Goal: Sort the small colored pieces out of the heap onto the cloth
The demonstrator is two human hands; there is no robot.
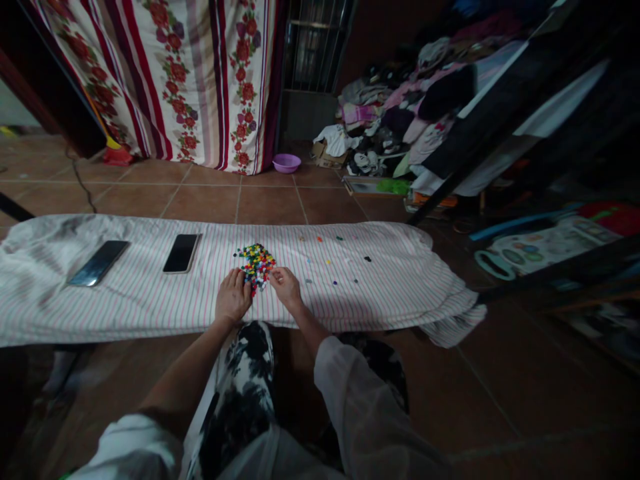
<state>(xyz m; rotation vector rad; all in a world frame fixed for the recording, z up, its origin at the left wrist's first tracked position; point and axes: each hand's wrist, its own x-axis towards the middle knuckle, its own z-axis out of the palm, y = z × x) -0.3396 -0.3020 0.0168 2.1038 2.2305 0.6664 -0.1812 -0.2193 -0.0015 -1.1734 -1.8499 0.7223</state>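
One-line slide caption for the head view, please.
Both hands at a multicoloured pile of small pieces on striped cloth.

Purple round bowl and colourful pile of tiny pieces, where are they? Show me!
Purple round bowl (287, 167): head view, its front outer wall.
Colourful pile of tiny pieces (257, 261): head view, middle of the pile.

Loose, pale greyish-white sleeves (350, 393) end short of the wrists, above black-and-white blotch-patterned trousers (243, 400).
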